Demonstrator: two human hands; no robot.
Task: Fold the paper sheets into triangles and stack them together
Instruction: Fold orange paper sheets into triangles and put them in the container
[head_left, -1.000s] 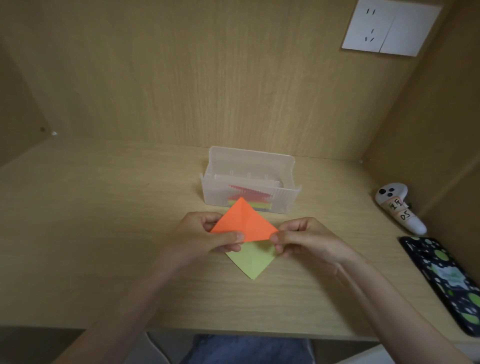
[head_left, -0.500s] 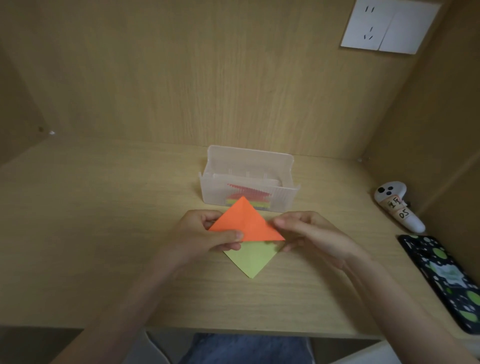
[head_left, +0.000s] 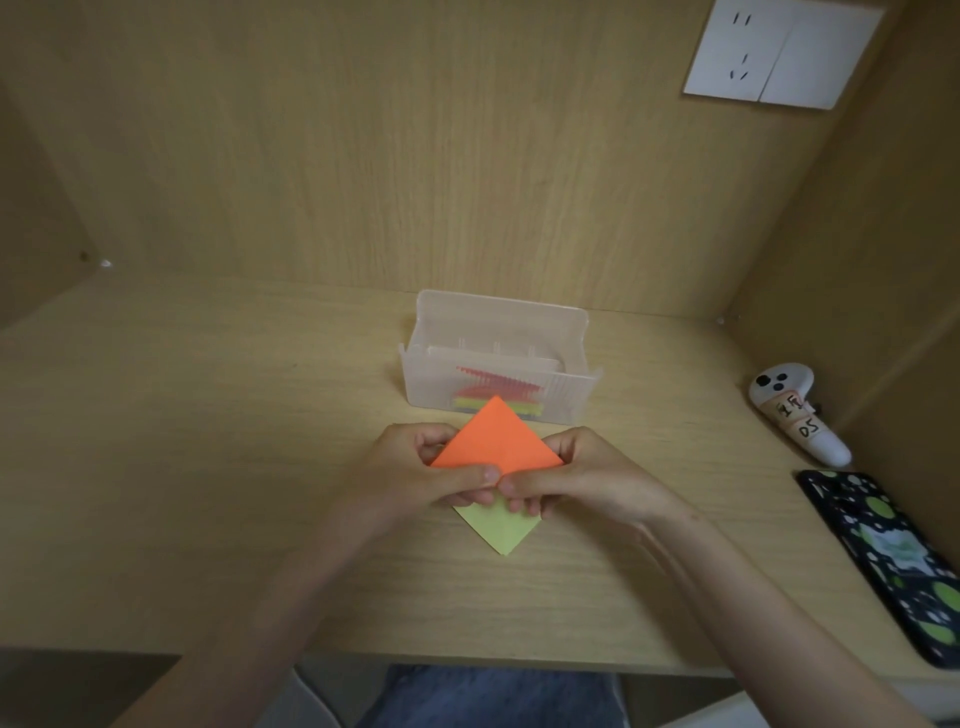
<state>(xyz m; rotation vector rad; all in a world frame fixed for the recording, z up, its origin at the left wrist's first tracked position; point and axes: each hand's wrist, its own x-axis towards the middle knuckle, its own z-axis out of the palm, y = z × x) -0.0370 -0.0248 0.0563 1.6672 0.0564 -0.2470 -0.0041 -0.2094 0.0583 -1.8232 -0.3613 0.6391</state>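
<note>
An orange paper triangle (head_left: 496, 439) points away from me above the middle of the desk. My left hand (head_left: 415, 475) pinches its lower left edge and my right hand (head_left: 582, 480) pinches its lower right edge; both thumbs meet at the middle of the bottom fold. Under my hands a yellow-green paper (head_left: 498, 527) lies flat on the desk, only its near pointed corner showing. Just behind, a clear plastic box (head_left: 571, 395) holds a stack of coloured sheets (head_left: 493, 395).
A white controller with labels (head_left: 795, 410) lies at the right by the side wall. A dark phone with green spots (head_left: 893, 561) rests at the desk's right front. Wooden walls enclose the desk (head_left: 182, 467) at back and sides.
My right hand slid from the triangle's right corner inward along the bottom fold until its thumb met the left thumb. The orange triangle stayed in place.
</note>
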